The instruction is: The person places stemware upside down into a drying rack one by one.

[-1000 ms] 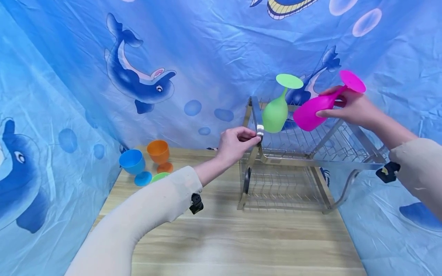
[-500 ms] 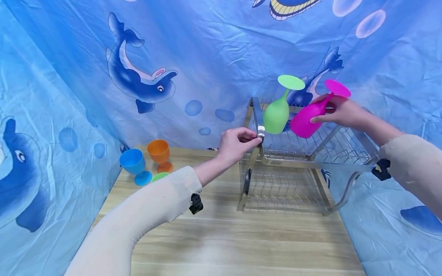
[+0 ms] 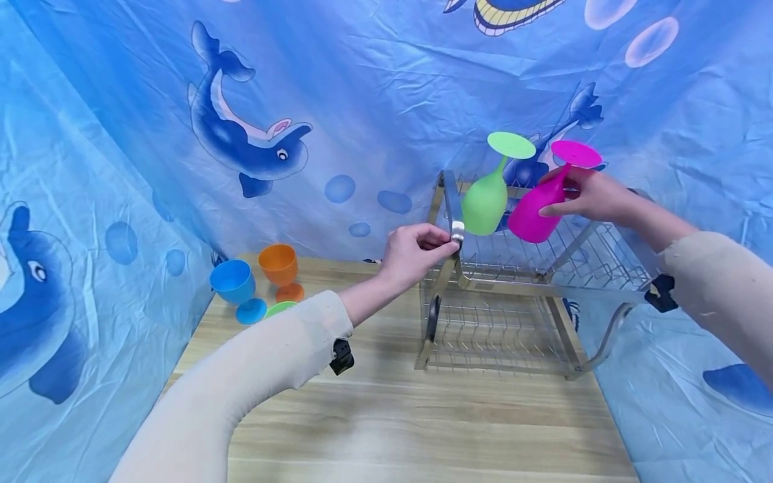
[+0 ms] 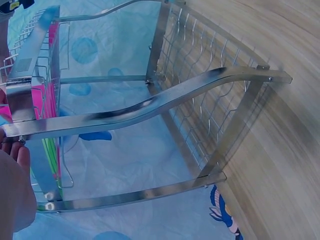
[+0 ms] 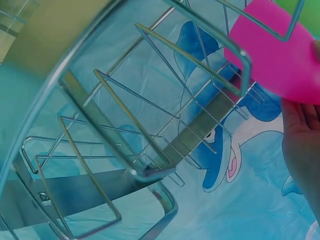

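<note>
Pink goblet (image 3: pixel 534 215) held upside down at the rack (image 3: pixel 513 288)

Head view: the pink goblet is gripped by the right hand (image 3: pixel 594 196), thumb on the bowl and fingers behind; foot up, bowl slanting down to the left, over the rack's upper tier. A green goblet (image 3: pixel 485 206), likewise inverted and tilted, is seen just beside it at the tier's left end. The rack's left frame is pinched between thumb and fingers by the left hand (image 3: pixel 409 258). On the wooden table (image 3: pixel 386 429), well apart to the left, a blue cup (image 3: pixel 233 282) and an orange cup (image 3: pixel 279 265) are stood upright; a green rim (image 3: pixel 280 308) is partly hidden by the left sleeve (image 3: pixel 241 376).

Left wrist view: the frame is held at the left edge; pink and green are glimpsed through wires.

Right wrist view: the pink bowl is seen beyond wire prongs; whether they are touched cannot be told.
</note>
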`<state>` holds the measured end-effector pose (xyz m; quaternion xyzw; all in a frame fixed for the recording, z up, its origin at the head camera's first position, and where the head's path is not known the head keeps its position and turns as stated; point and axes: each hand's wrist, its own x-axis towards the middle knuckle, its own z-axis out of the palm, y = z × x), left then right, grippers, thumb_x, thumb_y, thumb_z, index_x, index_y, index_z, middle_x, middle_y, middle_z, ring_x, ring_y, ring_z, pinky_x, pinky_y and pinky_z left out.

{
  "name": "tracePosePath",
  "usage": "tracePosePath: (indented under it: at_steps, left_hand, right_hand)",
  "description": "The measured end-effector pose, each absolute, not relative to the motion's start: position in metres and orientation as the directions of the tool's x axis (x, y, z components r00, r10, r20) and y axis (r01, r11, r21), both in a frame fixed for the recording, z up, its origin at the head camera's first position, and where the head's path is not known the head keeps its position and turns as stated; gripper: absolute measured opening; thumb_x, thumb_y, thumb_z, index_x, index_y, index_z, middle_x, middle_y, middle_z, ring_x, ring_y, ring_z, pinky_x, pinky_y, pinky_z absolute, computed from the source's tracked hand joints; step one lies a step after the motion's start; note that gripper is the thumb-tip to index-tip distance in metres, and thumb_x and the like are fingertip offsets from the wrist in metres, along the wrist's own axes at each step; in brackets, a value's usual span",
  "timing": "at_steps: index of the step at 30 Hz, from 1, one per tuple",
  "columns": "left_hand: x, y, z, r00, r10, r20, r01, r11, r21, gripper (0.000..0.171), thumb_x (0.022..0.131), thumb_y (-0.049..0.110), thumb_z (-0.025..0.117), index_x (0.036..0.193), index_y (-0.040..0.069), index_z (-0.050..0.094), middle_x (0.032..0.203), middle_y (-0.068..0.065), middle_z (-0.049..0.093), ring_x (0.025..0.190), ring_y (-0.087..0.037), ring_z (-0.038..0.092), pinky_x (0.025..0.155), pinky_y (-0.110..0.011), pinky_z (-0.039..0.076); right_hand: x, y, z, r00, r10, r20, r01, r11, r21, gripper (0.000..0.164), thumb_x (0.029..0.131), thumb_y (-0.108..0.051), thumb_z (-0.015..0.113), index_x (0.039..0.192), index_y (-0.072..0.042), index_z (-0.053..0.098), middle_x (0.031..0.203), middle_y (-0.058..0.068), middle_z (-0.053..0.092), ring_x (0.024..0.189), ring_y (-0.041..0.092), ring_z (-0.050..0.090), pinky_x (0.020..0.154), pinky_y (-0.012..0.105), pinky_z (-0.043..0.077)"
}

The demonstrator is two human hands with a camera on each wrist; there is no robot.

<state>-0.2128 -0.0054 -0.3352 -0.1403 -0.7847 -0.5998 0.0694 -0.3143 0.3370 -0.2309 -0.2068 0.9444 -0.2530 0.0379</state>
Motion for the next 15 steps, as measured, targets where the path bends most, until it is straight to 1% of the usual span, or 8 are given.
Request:
tracePosePath:
  at_steps: [6, 8, 10, 12, 14, 15]
  left_hand:
    - [-0.213, -0.006, -0.334, -0.95, 0.146, 0.277, 0.307, 0.256, 0.917, 0.021, 0.092, 0.025, 0.087, 0.106, 0.011, 0.081, 0.096, 0.0, 0.08, 0.083, -0.012, 0.073, 0.074, -0.024, 0.062]
    - [-0.212, -0.007, -0.334, -0.949, 0.143, 0.282, 0.311, 0.262, 0.914, 0.02, 0.092, 0.025, 0.087, 0.106, 0.011, 0.081, 0.095, 0.0, 0.08, 0.082, -0.012, 0.073, 0.074, -0.024, 0.062]
    - [-0.212, -0.007, -0.333, -0.948, 0.142, 0.284, 0.312, 0.266, 0.912, 0.02, 0.092, 0.025, 0.087, 0.106, 0.011, 0.081, 0.095, 0.0, 0.08, 0.082, -0.012, 0.073, 0.074, -0.023, 0.062]
    - [-0.212, -0.007, -0.333, -0.948, 0.143, 0.286, 0.315, 0.269, 0.91, 0.021, 0.092, 0.025, 0.087, 0.106, 0.011, 0.081, 0.095, 0.0, 0.08, 0.082, -0.011, 0.073, 0.074, -0.023, 0.062]
    - [-0.212, -0.007, -0.334, -0.947, 0.143, 0.287, 0.316, 0.268, 0.91, 0.02, 0.092, 0.025, 0.087, 0.106, 0.011, 0.081, 0.095, 0.001, 0.08, 0.082, -0.011, 0.073, 0.074, -0.023, 0.062]
    - [-0.212, -0.007, -0.334, -0.947, 0.142, 0.288, 0.317, 0.267, 0.91, 0.02, 0.092, 0.025, 0.087, 0.106, 0.011, 0.081, 0.095, 0.0, 0.08, 0.082, -0.011, 0.073, 0.074, -0.023, 0.062]
  right_hand:
    - [-0.311, 0.337, -0.232, -0.917, -0.398, 0.04, -0.362, 0.783, -0.506, 0.063, 0.094, -0.018, 0.085, 0.146, 0.001, 0.055, 0.135, 0.026, 0.063, 0.119, 0.039, 0.062, 0.075, 0.01, 0.053]
    - [-0.309, 0.339, -0.232, -0.921, -0.388, 0.028, -0.345, 0.78, -0.522, 0.065, 0.095, -0.022, 0.085, 0.147, 0.0, 0.053, 0.139, 0.025, 0.061, 0.125, 0.042, 0.06, 0.077, 0.007, 0.051]
    - [-0.307, 0.342, -0.231, -0.928, -0.371, 0.006, -0.318, 0.785, -0.531, 0.068, 0.096, -0.027, 0.084, 0.148, 0.0, 0.051, 0.144, 0.025, 0.058, 0.134, 0.045, 0.056, 0.079, 0.004, 0.048]
    - [-0.303, 0.348, -0.229, -0.936, -0.353, -0.011, -0.291, 0.79, -0.539, 0.073, 0.097, -0.03, 0.083, 0.152, 0.0, 0.047, 0.15, 0.026, 0.053, 0.143, 0.048, 0.049, 0.084, 0.001, 0.045]
    - [-0.298, 0.354, -0.228, -0.941, -0.338, -0.02, -0.275, 0.796, -0.54, 0.077, 0.098, -0.031, 0.082, 0.157, 0.0, 0.043, 0.155, 0.027, 0.049, 0.148, 0.051, 0.043, 0.089, -0.001, 0.041]
    - [-0.296, 0.358, -0.227, -0.941, -0.337, -0.022, -0.271, 0.794, -0.545, 0.08, 0.098, -0.031, 0.081, 0.159, 0.0, 0.04, 0.158, 0.029, 0.046, 0.149, 0.052, 0.04, 0.097, 0.002, 0.042]
